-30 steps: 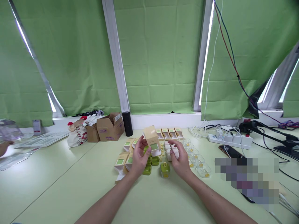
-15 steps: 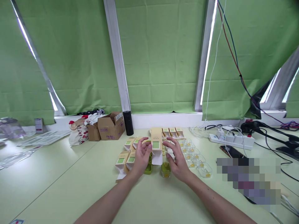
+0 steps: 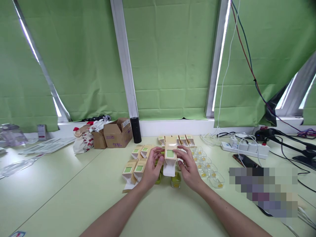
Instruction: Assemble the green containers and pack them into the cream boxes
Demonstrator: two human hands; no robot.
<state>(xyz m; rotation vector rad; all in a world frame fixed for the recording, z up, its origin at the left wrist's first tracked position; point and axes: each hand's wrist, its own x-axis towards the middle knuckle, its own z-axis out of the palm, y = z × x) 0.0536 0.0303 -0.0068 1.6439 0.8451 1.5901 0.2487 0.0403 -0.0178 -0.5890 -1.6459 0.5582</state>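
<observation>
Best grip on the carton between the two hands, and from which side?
Its two long side edges: left hand from the left, right hand from the right. The carton is narrow, so opposing fingers should span it easily. Its white flap hangs open at the near end, likely a poor hold.

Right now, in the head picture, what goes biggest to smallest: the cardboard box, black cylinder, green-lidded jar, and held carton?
1. cardboard box
2. held carton
3. black cylinder
4. green-lidded jar
</observation>
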